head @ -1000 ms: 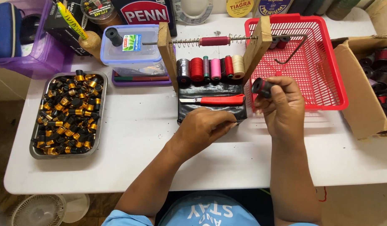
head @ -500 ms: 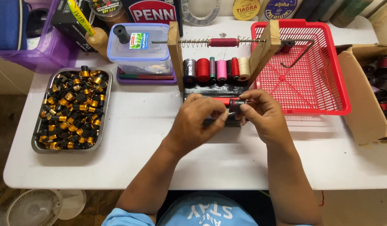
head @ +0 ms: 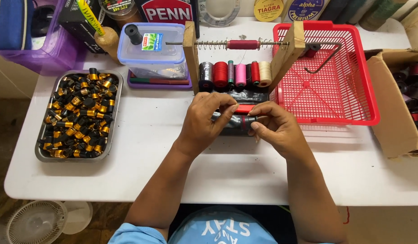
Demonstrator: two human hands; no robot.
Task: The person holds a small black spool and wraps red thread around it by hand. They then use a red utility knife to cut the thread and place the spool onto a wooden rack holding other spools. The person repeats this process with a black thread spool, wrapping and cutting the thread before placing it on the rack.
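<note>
My left hand [head: 206,118] and my right hand [head: 274,129] meet over a black mat [head: 252,96] at the middle of the white table [head: 245,171]. Between their fingertips sits a small black cylindrical part [head: 244,122], pinched from both sides. A red-handled tool [head: 244,109] lies on the mat just beyond my fingers, partly hidden. Behind the mat stands a wooden frame [head: 191,54] with a spring rod and a row of thread spools [head: 233,73] in black, red, pink and cream.
A metal tray [head: 40,153] of several black and gold rings lies at the left. A red mesh basket [head: 369,110] stands at the right, with a cardboard box [head: 389,113] of dark parts beyond it. A clear lidded tub [head: 152,49] is at the back.
My right hand has come down from in front of the red basket to the mat with the small black part. My left hand has moved up to meet it.
</note>
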